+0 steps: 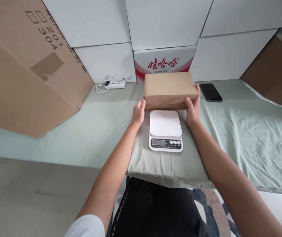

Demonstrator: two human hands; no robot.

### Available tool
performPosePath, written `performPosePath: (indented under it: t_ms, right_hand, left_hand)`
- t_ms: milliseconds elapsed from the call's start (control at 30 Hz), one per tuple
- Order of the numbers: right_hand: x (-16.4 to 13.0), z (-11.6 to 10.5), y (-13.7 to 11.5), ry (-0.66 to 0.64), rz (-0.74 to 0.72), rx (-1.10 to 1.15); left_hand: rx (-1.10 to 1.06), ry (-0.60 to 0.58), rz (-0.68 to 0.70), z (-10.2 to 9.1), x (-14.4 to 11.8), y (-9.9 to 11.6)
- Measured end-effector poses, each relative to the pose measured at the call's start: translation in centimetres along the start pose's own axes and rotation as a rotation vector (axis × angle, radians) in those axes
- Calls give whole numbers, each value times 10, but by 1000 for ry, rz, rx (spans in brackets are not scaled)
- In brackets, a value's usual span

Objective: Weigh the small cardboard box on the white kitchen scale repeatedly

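Note:
Between my two hands is a closed brown cardboard box (170, 86), gripped at its left and right ends. My left hand (138, 112) presses on the near left corner, its thumb up along the edge. My right hand (193, 107) wraps the right end, thumb on the front face and fingers round the side. Just in front of the box, on my side, a white kitchen scale (166, 126) lies on the cloth with its bare platform facing up. Its display looks blank. Whether the box rests on the cloth or is slightly raised I cannot tell.
Behind the box stands a white and red carton (164, 61) against white panels. A black phone (211, 92) lies to the right, a white power strip with a cable (115, 84) to the left. Large cardboard sheets (29, 72) flank the green cloth-covered table (101, 128).

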State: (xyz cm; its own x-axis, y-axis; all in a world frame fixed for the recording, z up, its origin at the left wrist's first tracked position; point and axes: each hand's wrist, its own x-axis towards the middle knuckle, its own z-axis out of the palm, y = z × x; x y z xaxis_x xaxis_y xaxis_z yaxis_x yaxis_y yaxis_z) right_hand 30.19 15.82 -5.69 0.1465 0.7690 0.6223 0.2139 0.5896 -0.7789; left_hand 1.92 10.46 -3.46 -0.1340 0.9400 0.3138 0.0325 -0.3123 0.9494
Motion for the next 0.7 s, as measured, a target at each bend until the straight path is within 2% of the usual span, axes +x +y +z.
performPosePath:
  t_ms: [133,233,300,367,467,567,700]
  right_hand:
    - [-4,-16,-38,-30,-129,-88]
    - [-23,-34,-71,-46,-141,-123]
    - [-42,-46,-82,-54,-122,-133]
    - [-61,-54,-81,-54,-110,-143]
    - [-81,-59,-66,-32,-127,-142]
    - [-88,-58,-53,-26,-128,-131]
    - [-88,-58,-54,-23,-113,-137]
  left_hand:
    - [-47,38,105,-2,-17,28]
    - [-102,-2,109,-9,-48,47]
    - [-98,-50,82,-14,-73,54]
    - [-90,-82,49,-19,-95,56]
    - [-96,-70,13,-22,-116,52]
    - [-129,-25,-14,-22,-124,47]
    - [-149,2,-47,-19,-125,45]
